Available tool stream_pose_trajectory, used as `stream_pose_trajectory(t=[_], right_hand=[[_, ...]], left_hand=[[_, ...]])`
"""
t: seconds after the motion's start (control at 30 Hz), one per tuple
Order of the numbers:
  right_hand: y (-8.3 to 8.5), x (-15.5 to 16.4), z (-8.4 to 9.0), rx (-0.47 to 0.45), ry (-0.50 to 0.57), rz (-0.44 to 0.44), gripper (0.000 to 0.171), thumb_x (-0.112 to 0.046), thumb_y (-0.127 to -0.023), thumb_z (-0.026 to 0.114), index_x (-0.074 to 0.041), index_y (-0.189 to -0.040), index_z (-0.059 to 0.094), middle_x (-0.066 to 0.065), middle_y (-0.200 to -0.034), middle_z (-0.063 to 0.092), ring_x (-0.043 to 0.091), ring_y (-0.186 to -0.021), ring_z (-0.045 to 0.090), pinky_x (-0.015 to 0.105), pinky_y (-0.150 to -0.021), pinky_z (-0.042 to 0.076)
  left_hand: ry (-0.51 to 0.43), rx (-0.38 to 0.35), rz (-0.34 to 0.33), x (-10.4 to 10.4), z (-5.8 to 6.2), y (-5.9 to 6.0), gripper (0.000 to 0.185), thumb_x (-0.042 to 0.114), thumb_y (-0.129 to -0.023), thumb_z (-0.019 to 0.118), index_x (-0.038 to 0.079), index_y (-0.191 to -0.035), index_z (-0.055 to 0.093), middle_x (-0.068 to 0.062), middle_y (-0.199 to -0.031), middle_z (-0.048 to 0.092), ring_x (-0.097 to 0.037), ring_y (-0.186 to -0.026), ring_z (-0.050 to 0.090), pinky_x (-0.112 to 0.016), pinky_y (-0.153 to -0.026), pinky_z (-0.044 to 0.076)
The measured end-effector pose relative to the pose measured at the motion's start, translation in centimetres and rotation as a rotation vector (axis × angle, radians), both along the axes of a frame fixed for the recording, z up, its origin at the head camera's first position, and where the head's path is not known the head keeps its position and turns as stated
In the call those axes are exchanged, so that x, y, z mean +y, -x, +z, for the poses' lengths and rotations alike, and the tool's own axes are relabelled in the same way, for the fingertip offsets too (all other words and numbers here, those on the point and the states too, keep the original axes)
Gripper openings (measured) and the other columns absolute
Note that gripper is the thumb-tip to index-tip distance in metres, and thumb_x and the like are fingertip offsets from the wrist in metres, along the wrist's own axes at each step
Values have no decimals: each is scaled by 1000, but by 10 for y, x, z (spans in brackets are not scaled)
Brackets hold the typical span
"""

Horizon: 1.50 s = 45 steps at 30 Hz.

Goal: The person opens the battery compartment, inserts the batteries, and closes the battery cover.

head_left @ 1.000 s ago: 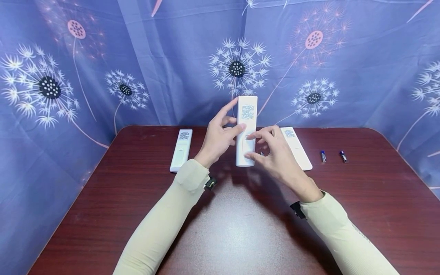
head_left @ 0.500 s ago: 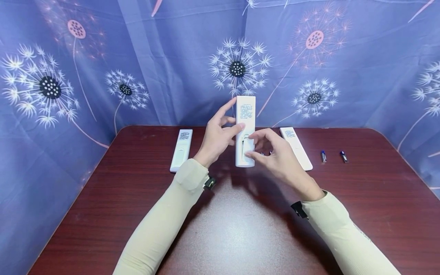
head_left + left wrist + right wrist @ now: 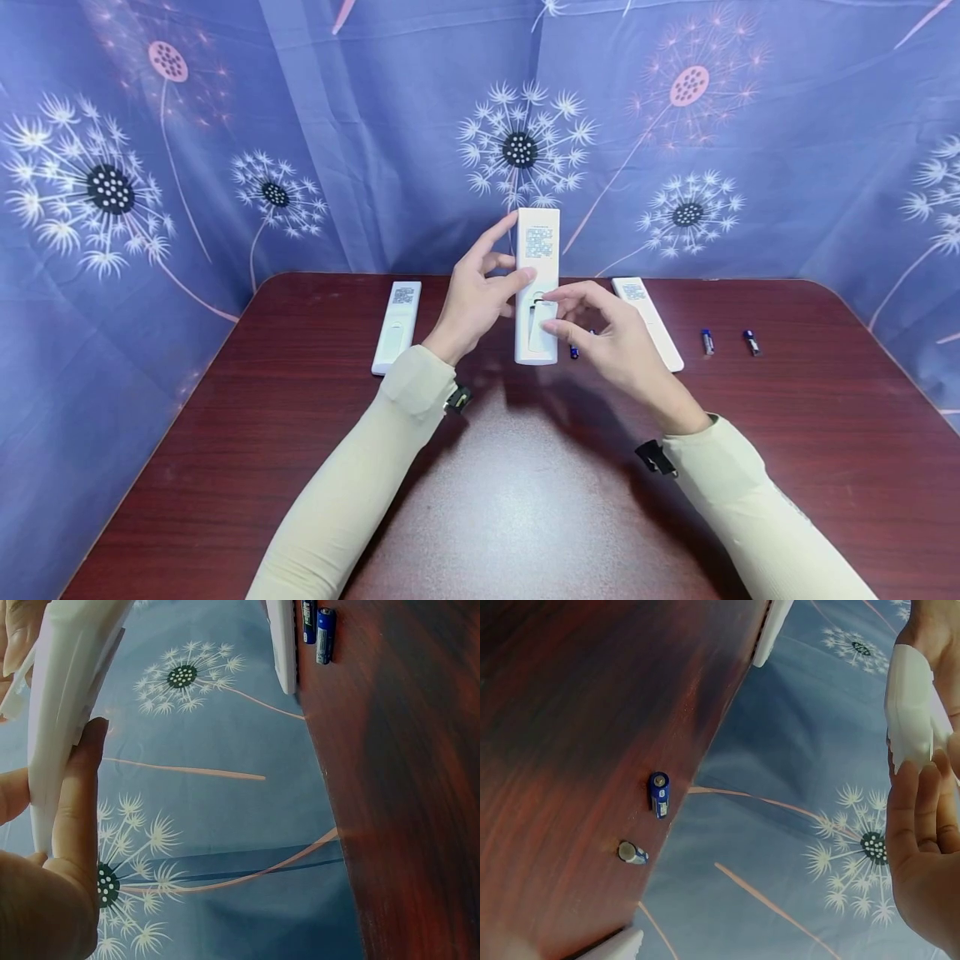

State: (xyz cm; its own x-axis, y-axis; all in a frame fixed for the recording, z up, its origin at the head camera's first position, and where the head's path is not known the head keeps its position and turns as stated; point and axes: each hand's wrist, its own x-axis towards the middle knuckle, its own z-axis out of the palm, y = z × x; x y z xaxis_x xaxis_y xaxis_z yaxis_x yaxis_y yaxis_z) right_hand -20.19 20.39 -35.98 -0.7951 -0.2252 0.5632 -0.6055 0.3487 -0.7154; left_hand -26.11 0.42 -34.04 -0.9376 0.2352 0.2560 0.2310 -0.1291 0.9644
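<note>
A white remote control (image 3: pixel 540 242) stands upright above the table, its back with a printed label facing the head camera. My left hand (image 3: pixel 480 300) grips it along its left side, thumb across the back and fingers behind. At its lower half the battery cover (image 3: pixel 544 327) is tilted out, with a dark gap along its top and left edges. My right hand (image 3: pixel 611 337) pinches this cover between thumb and fingertips. In the left wrist view the cover (image 3: pixel 16 694) sticks out from the remote's body. The inside of the battery compartment is mostly hidden.
Two more white remotes lie face down, one at the left (image 3: pixel 397 327), another at the right (image 3: pixel 648 325). Farther right lie two blue batteries, one (image 3: pixel 707 342) beside the other (image 3: pixel 752 342). Another blue battery (image 3: pixel 574 352) shows past my right hand. A patterned curtain (image 3: pixel 375 125) hangs behind the table (image 3: pixel 480 517).
The battery cover has come up from flat to tilted out at its top, with my right hand on it. My right thumb has moved up the cover. The left hand's grip stays.
</note>
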Motion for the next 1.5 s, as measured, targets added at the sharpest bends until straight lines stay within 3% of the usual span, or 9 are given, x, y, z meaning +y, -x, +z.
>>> stream_pose_trajectory(t=[0.43, 0.67, 1.1, 1.5], right_hand=[[-3, 5, 7, -73, 104, 45, 40, 10, -92, 78, -3, -129, 70, 10, -90, 67, 16, -71, 62, 22, -61, 49], [-11, 12, 13, -118, 41, -2, 33, 0, -95, 79, -12, -125, 74, 6, -90, 68, 17, -63, 58, 25, -56, 48], [-26, 36, -2, -142, -78, -109, 29, -5, -95, 81, -14, -122, 74, 3, -94, 69, 13, -79, 66, 21, -67, 49], [-32, 49, -25, -341, -128, 86, 23, -1, -97, 77, -6, -119, 71, 9, -89, 71, 22, -71, 68, 29, -62, 57]], left_hand=[[7, -26, 14, -3, 0, 1, 73, 0, -98, 74, 39, -157, 53, -15, -108, 68, -28, -78, 72, -40, -58, 62], [5, -32, 34, -8, 0, 5, 73, 1, -99, 74, 42, -156, 53, -15, -109, 68, -30, -80, 73, -43, -60, 63], [-18, -49, 60, -13, 2, 9, 74, -1, -98, 75, 44, -154, 55, -16, -108, 67, -34, -78, 74, -40, -56, 62], [-16, -49, 60, -14, 2, 10, 74, 0, -98, 75, 45, -153, 55, -16, -108, 67, -34, -78, 74, -39, -56, 62]])
